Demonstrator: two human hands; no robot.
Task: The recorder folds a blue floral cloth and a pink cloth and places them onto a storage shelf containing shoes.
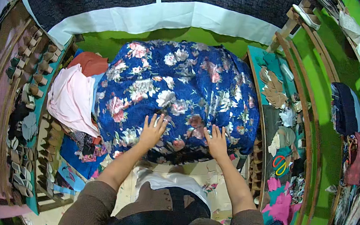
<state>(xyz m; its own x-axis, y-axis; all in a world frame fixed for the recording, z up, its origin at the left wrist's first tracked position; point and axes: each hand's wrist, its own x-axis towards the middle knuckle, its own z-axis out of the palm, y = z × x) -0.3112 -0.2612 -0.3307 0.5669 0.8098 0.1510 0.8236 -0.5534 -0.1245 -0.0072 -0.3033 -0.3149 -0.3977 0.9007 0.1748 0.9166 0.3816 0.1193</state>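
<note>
A dark blue floral cloth (pixel 179 85) with pink and white flowers is spread over a wide, bulky shape in front of me; what lies beneath is hidden. My left hand (pixel 153 132) rests on its near part, palm down with fingers spread. To the right, my right hand (pixel 216 142) also lies on the cloth near its front edge, fingers apart. Neither hand grips anything. Beside the cloth on the left is a pale pink garment (pixel 73 96), with a rust-red cloth (pixel 88 63) behind it.
Shoe racks (pixel 35 75) with several shoes stand at the left. Along the right, a shelf holds fabric scraps, yellow-and-red-handled scissors (pixel 280 166) and magenta cloth (pixel 281 207). Folded dark garments (pixel 346 109) hang on the right rail. Scraps lie on the tiled floor (pixel 202 170).
</note>
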